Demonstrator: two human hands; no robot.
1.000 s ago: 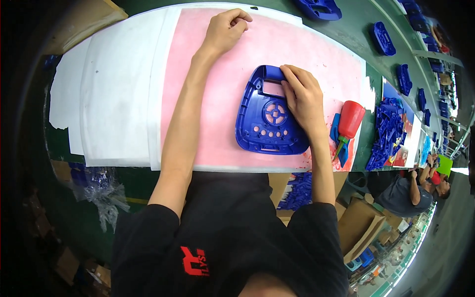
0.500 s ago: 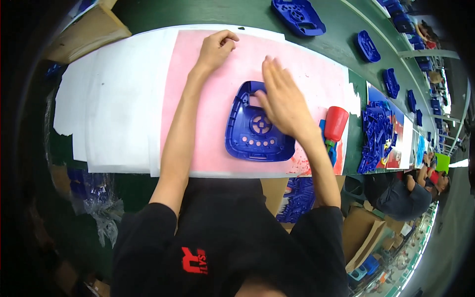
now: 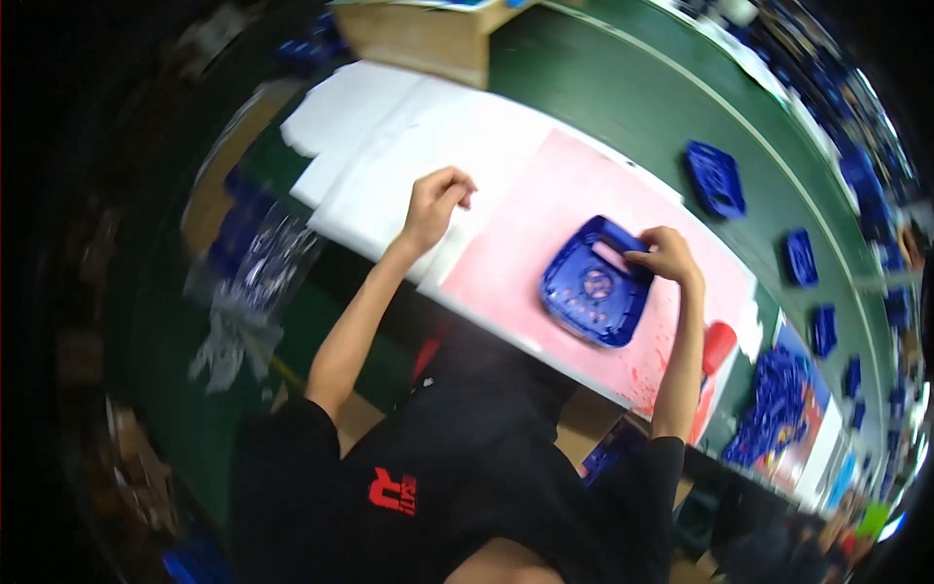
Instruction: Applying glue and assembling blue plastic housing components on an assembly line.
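A blue plastic cover (image 3: 576, 282) lies with its hollow inside facing up on a pink sheet (image 3: 516, 243). It has a round grille, small holes and a rectangular slot at its far end. My right hand (image 3: 671, 257) grips its upper right edge, thumb over the rim by the slot. My left hand (image 3: 435, 208) hovers over the white sheets, left of the cover and apart from it. Its fingers are curled together; whatever they may hold is hidden. Beside my right forearm is a red bottle (image 3: 719, 346).
A pile of blue plastic parts (image 3: 773, 404) lies to the right. More blue covers (image 3: 715, 178) sit in a row on the green conveyor (image 3: 603, 63). A cardboard box (image 3: 418, 41) stands at the far left, and clear plastic bags (image 3: 263, 263) lie left of the table.
The whole view has turned, so the table now slants down to the right. My right hand, spread over the cover before, has closed on its edge. My left hand stays curled.
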